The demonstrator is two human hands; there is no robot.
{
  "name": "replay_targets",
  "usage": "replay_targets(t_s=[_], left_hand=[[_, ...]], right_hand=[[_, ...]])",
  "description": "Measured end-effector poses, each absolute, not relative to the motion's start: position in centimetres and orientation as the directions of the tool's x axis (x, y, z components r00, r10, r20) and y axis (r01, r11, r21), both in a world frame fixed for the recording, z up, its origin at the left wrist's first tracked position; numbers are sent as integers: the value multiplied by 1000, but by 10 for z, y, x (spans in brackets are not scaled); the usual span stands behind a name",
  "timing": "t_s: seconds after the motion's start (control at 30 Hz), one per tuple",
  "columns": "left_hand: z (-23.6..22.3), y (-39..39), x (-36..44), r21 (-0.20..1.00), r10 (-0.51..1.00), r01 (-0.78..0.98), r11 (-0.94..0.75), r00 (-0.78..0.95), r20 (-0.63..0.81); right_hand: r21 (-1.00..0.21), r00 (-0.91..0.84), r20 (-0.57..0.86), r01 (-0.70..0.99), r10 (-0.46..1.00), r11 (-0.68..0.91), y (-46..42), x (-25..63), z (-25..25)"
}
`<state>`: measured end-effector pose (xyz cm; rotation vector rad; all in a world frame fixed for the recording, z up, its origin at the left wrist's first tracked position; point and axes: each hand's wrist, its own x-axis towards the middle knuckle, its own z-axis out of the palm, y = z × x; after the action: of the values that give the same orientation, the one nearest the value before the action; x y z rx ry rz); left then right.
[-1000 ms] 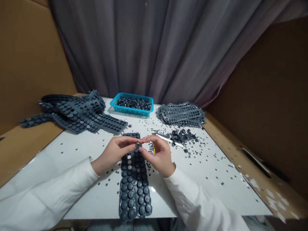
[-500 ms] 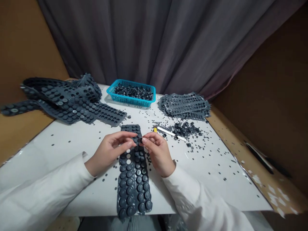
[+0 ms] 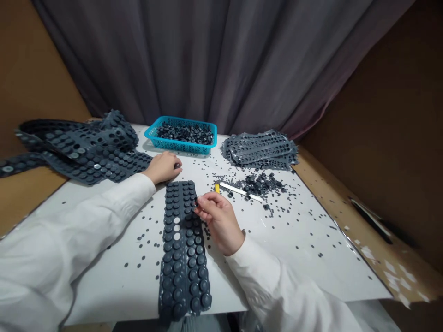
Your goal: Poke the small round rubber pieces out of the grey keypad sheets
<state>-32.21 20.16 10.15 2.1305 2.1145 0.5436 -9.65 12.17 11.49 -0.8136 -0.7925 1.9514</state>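
A long dark-grey rubber strip [image 3: 183, 258] with rows of round raised caps lies lengthwise before me, three white discs on its left half. My right hand [image 3: 221, 221] is closed in a pinch over the strip's right edge, with a small dark rubber piece [image 3: 197, 203] at its fingertips. Farther back on the table, my left hand [image 3: 162, 167] has its fingers closed around a small black rubber piece [image 3: 177, 165], which they partly cover. It is beside the heap of studded rubber sheets [image 3: 86, 147].
A blue basket [image 3: 180, 146] full of small dark pieces stands at the back. Right of it lie stacked perforated rubber sheets [image 3: 259, 150]. A white-and-yellow tool [image 3: 238, 191] lies by a pile of black bits [image 3: 265, 183]. Tiny discs are scattered over the white table [image 3: 284, 272].
My left hand has left my right hand and moved back and left to the loose black piece. The right hand still pinches its small piece. The camera view has shifted.
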Motion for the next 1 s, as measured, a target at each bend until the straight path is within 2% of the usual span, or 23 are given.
replay_targets(t_s=[0.17, 0.27, 0.37, 0.47, 0.53, 0.6, 0.67, 0.83, 0.93, 1.0], left_hand=[[108, 202, -322, 438, 977, 898, -35, -61, 204], [115, 194, -317, 587, 966, 809, -9, -143, 213], [122, 176, -302, 744, 973, 668, 13, -179, 144], [129, 151, -283, 888, 991, 456, 66, -137, -3], [136, 136, -271, 974, 975, 91, 206, -103, -197], [142, 124, -262, 930, 938, -168, 326, -65, -341], [148, 116, -255, 872, 903, -286, 398, -47, -427], [154, 107, -246, 843, 886, -322, 431, -26, -464], [152, 105, -243, 860, 900, -305, 410, -15, -435], [148, 105, -240, 877, 912, -287, 385, -26, -409]], right_hand=[[-743, -435, -282, -465, 855, -482, 125, -94, 116], [-733, -450, -293, -460, 844, -500, 125, -93, 116], [-728, -443, -297, -468, 846, -501, 126, -93, 115], [-733, -419, -286, -484, 862, -478, 129, -93, 114], [-730, -397, -284, -501, 873, -465, 132, -93, 114], [-725, -378, -284, -517, 881, -456, 135, -92, 114], [-726, -360, -280, -527, 890, -442, 138, -92, 114], [-776, -334, -211, -514, 919, -365, 142, -90, 109], [-881, -255, -41, -448, 966, -155, 142, -90, 106], [-947, -163, 165, -301, 973, 110, 142, -89, 105]])
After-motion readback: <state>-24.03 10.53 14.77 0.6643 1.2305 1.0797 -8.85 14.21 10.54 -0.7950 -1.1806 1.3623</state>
